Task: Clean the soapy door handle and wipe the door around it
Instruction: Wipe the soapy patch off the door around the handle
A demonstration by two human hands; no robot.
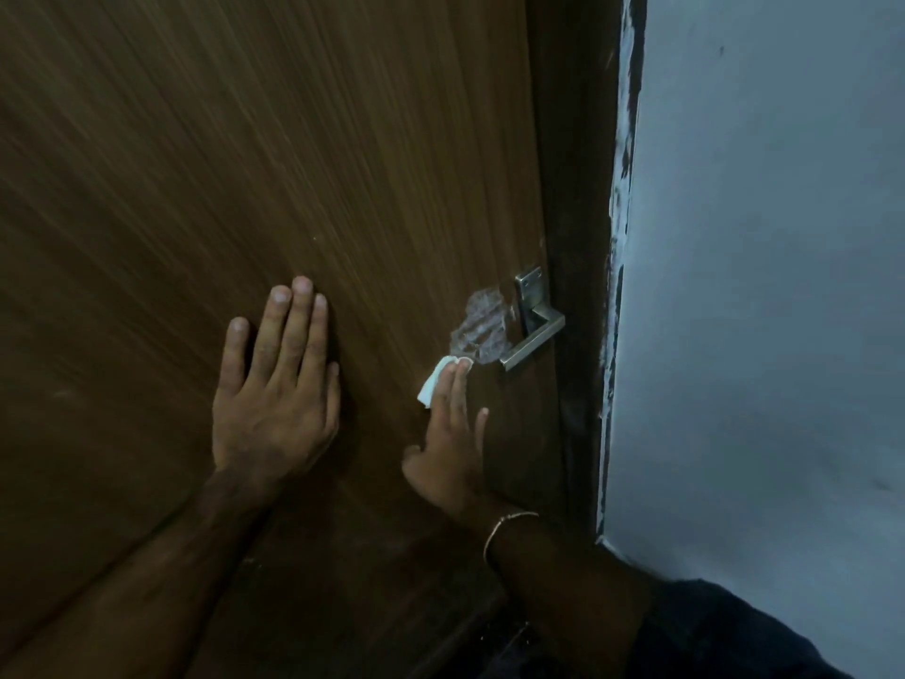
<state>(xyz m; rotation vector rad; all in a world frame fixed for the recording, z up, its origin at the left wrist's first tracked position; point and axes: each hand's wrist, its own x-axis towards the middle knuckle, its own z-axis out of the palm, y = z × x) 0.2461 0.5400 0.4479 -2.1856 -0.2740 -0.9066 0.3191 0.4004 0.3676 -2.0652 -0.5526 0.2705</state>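
From the head camera, the brown wooden door [245, 164] fills most of the view, with a dark frame [578, 237] along its right edge and a pale blue-grey wall [759, 286] beyond that. The metal door handle [534, 338] sits near the door's right edge, its lever pointing left and down from an upright back plate. A patch of white soapy foam [482, 323] clings to the wood just left of the plate and behind the lever, so the cleaning looks barely begun. The left hand [276, 384] lies flat on the door well to the left of the handle, fingers straight and together, grasping nothing; it seems to brace the door. The right hand [450, 433], a thin bangle [504, 529] at its wrist, presses a small white cloth [436, 384] against the wood with straight fingers, the fingertips [463, 367] touching the lower edge of the foam and lying just beside the lever's free end. The step in hand looks like the first pass over the soapy patch. The next move probably calls for sliding the cloth up through the foam, then wrapping it round the lever and plate, before widening to the surrounding wood; the cloth is small, so it may need refolding as it loads with suds
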